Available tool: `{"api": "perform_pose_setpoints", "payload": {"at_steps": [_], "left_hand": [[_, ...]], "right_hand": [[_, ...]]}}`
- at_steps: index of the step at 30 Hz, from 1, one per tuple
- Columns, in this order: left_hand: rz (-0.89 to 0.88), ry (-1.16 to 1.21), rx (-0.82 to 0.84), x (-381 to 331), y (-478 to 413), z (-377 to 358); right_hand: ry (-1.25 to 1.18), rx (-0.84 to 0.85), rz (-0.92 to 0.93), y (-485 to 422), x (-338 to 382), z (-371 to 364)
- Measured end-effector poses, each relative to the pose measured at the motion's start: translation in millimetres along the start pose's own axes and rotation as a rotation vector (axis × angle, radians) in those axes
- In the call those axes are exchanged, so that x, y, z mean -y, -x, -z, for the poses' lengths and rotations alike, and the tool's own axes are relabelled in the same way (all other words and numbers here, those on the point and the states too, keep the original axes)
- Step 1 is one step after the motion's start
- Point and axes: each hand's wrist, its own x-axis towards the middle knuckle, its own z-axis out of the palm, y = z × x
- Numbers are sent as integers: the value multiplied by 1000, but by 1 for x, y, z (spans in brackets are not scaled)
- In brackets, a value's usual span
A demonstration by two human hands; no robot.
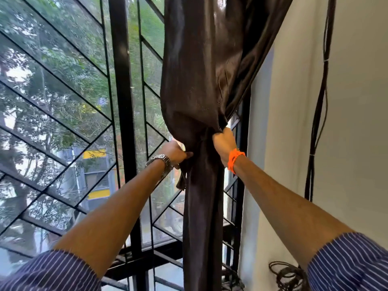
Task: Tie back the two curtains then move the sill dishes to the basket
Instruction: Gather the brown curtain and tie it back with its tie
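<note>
One window grille (63, 114) of black bars, filling the view left of the curtain, diagonal bars meeting vertical ones, trees and a yellow-and-grey building behind. One pale wall (357, 122) right of the curtain. One dark brown curtain (197, 80), glossy, hanging between grille and wall, long axis vertical, top running out of view above, lower end dropping out of view below; gathered to a narrow waist about halfway down, full and billowing above the waist, a slim straight column below. Two bare forearms reaching up to that waist, each out of a rolled blue striped sleeve (52, 271). One bundle of black cables (319, 101) running down the wall, right of the curtain, with one loose coil (287, 274) near the wall's foot. Left hand (173, 152) at the curtain's left side, fingers pinching a strip of dark fabric at the waist, a short end hanging below. Right hand (223, 139) at the curtain's right side, closed in a fist on gathered fabric. One metal watch (160, 161) on the left wrist. One orange band (234, 158) on the right wrist.
</note>
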Motion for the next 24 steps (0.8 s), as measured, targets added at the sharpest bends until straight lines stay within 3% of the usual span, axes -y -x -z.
{"api": "perform_pose_setpoints", "payload": {"at_steps": [9,13,18,21,24], "left_hand": [[10,121,-102,11,3,21],[22,64,-103,9,-2,11],[32,171,-1,18,-37,-7],[21,167,-11,-5,-7,0],[48,308,9,-11,-1,-5]], "right_hand": [[-130,-20,-103,-23,-12,-32],[-312,77,-238,-4,0,-22],[-391,244,-305,0,-7,-4],[-331,262,-365,-5,-17,2],[-323,273,-407,-1,-21,4]]}}
